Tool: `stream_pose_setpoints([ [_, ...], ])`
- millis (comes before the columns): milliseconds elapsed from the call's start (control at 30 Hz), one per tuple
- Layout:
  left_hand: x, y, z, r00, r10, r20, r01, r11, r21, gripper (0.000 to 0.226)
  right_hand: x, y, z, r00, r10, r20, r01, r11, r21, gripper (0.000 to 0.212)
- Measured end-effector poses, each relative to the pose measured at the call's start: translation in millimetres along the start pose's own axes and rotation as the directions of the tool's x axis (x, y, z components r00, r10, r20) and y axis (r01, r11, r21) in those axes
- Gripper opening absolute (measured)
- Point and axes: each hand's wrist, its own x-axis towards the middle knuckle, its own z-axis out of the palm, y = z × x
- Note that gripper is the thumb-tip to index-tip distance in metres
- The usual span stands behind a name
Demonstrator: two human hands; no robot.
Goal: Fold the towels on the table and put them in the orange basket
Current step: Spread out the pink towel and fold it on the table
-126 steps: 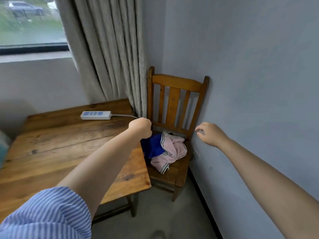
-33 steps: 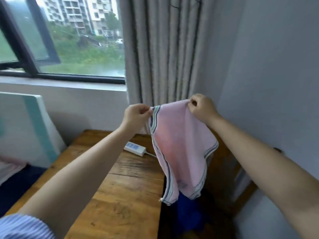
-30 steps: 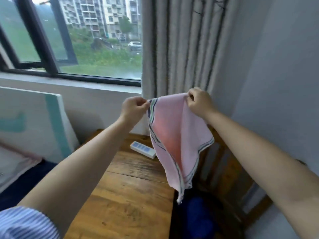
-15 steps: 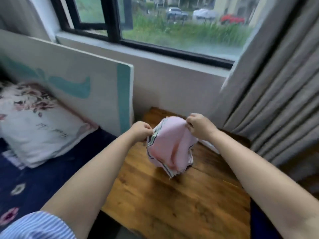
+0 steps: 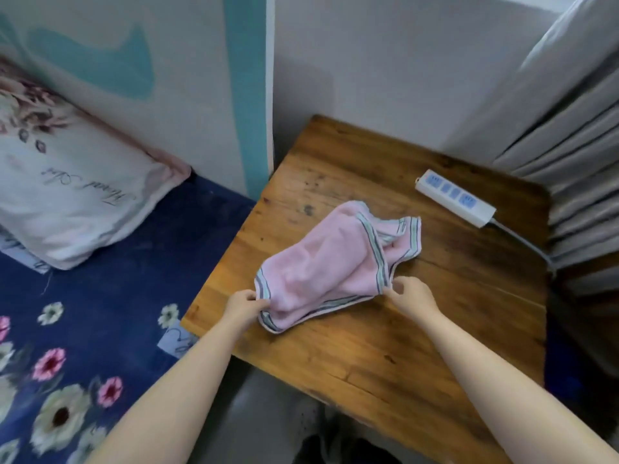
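A pink towel (image 5: 330, 262) with striped borders lies crumpled on the wooden table (image 5: 402, 343), near its left edge. My left hand (image 5: 246, 304) pinches the towel's near left corner. My right hand (image 5: 410, 296) pinches the near right corner. Both corners sit low, at the table surface. The far part of the towel is bunched and folded over itself. No orange basket is in view.
A white power strip (image 5: 455, 202) with its cable lies at the table's far right. Grey curtains (image 5: 569, 145) hang on the right. A bed with a blue flowered sheet (image 5: 83, 329) and a pillow (image 5: 67, 195) adjoins the table's left side.
I lifted the pink towel off the chair, held it up by two corners, then swung it left and lowered it onto the table. My view has tipped down toward the tabletop.
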Motion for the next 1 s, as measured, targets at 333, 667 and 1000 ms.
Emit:
stream_pose_setpoints([
  [333,-12,-36,12,0.965,-0.002,-0.262,-0.027,0.994,-0.109,0.019,28,-23,24,0.949,0.200,-0.245,-0.120,0.944,0.307,0.023],
  [667,-9,13,0,0.972,0.074,-0.222,-0.158,0.909,-0.386,0.031,-1,1,-71,0.971,0.189,-0.148,-0.071,0.815,0.575,0.011],
  [1000,-15,28,27,0.990,0.072,-0.120,-0.062,0.994,0.087,0.025,-24,42,-93,0.947,0.319,0.034,-0.317,0.918,0.238,0.014],
])
